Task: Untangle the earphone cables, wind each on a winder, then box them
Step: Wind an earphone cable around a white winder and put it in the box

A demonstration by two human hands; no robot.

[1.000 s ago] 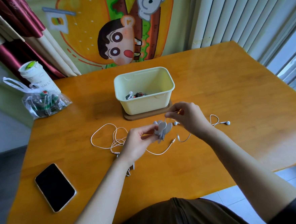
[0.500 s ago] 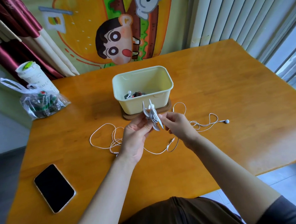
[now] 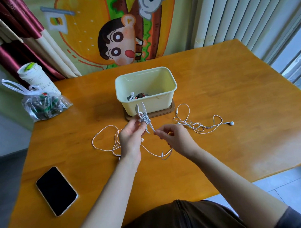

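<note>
On the orange wooden table (image 3: 233,90), near its middle, a pale yellow box (image 3: 163,102) stands on a brown base (image 3: 170,109) and has some earphones inside. Just in front of it the left hand (image 3: 130,138) grips a grey winder (image 3: 142,114) with cable wound on it. The right hand (image 3: 176,138) pinches the cable beside it. A loose earphone cable (image 3: 200,126) lies at the right. At the left are a phone (image 3: 56,190) and a plastic bag (image 3: 42,107). Behind hang a cartoon curtain (image 3: 119,41) and white blinds (image 3: 237,13).
</note>
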